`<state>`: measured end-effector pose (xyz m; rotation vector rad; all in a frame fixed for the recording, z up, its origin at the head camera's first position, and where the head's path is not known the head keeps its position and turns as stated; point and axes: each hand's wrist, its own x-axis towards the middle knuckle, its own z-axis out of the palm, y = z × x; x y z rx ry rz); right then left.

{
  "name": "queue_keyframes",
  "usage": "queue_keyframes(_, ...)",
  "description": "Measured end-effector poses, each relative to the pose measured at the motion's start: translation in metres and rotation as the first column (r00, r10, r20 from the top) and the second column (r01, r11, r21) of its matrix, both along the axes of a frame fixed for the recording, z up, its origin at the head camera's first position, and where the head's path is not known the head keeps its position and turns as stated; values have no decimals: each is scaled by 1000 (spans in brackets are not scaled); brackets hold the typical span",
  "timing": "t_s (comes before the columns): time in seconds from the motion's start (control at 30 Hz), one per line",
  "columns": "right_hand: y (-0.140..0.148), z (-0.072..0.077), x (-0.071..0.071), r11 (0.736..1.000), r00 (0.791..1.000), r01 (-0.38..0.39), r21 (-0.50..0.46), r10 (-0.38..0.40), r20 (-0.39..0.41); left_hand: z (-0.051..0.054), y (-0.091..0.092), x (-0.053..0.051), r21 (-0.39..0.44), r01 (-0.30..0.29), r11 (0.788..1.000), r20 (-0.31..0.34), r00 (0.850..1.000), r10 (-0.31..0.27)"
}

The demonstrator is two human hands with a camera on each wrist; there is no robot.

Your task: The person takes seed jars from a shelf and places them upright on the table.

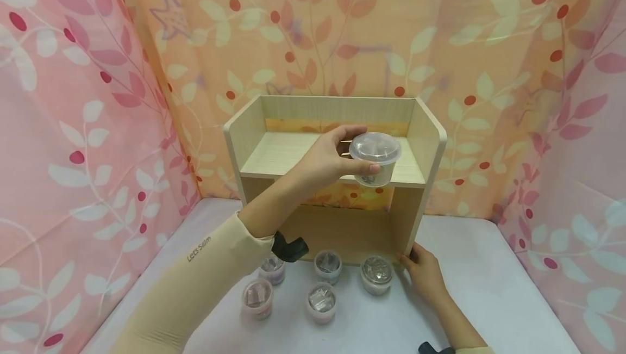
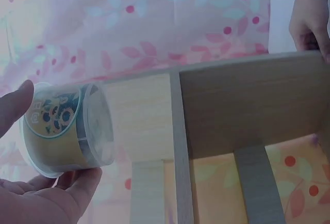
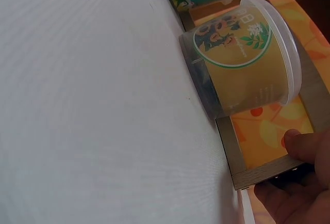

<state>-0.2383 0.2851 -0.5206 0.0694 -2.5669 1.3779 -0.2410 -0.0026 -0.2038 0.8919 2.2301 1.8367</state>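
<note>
My left hand (image 1: 320, 161) holds a clear lidded plastic tub (image 1: 375, 153) before the upper level of a pale wooden desk shelf (image 1: 430, 131). Thumb and fingers grip opposite sides of the tub; in the left wrist view a label with a flower picture shows on its side (image 2: 54, 152). Low at the shelf's right side, my right hand (image 1: 426, 273) grips the edge of the side panel, the thumb on one face and the fingers on the other in the right wrist view. A similar lidded tub (image 3: 242, 59) stands close to that hand.
Several more lidded tubs stand on the white tabletop in front of the shelf, among them a front left tub (image 1: 257, 298), a front middle tub (image 1: 321, 303) and a back middle tub (image 1: 327, 267). Leaf-patterned curtains (image 1: 313, 33) surround the table on three sides.
</note>
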Motion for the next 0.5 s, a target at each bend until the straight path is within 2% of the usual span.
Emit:
queue_keyframes(0.17,1,-2,0,1000,1000,-6,2,6,-24,-14,-3,16,42,9,999,26,1000,-10)
queue_keyframes(0.37,1,-2,1,1000,999,-21,-8,20,-34,-39,-6,34,63,33,997,53,998,-37)
queue_keyframes(0.5,0,0,3,1000,1000,-19,-25,18,-22,-59,-7,43,28,35,999,17,999,-36)
